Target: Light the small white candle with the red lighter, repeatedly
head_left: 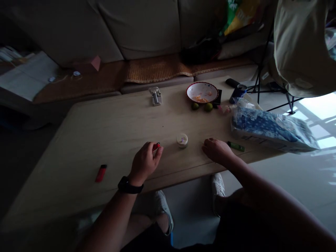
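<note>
My left hand (147,159), with a black watch on its wrist, is closed around a red lighter (156,146) just above the table. To its right stands a small, round, whitish candle (182,141) with a short purple piece upright in its middle. My right hand (216,150) rests at the table on the candle's other side, fingers curled together; whatever they pinch is too small to make out. Close by its wrist lies a green lighter (236,146). Another red lighter (101,173) lies at the left, apart from my left hand.
Farther back on the table (118,122) are a grey-white gadget (155,96), a red-rimmed plate (202,92) with peel-like scraps, and two green fruits (208,107). A blue can (238,93) and a blue plastic-wrapped pack (270,126) occupy the right end. Behind runs a sofa (147,28).
</note>
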Available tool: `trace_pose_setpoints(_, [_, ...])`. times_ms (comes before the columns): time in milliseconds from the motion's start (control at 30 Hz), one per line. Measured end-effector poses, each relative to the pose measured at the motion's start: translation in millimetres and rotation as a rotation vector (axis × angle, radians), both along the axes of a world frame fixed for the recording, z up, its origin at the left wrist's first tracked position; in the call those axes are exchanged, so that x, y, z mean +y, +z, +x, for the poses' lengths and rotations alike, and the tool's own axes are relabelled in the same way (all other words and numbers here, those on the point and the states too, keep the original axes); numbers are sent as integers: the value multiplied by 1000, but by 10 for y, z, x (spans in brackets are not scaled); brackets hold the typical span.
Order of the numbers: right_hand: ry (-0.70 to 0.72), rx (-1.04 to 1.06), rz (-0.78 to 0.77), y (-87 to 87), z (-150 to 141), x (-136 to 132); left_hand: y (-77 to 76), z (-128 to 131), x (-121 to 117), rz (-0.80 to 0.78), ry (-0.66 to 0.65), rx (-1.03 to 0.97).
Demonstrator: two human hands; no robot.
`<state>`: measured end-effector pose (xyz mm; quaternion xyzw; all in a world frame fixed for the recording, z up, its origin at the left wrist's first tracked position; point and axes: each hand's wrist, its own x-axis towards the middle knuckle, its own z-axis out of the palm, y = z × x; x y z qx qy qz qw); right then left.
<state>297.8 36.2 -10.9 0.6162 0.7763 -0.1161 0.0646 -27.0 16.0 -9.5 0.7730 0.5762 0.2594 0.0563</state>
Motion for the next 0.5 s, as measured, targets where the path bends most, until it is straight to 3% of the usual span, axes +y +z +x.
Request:
trace_pose_setpoints(333, [-10, 23, 4, 37, 15, -19, 41, 138, 52, -20, -7, -50])
trace_pose_setpoints(500, [-10, 53, -9, 58, 21, -70, -106, 309, 88, -149, -30, -239])
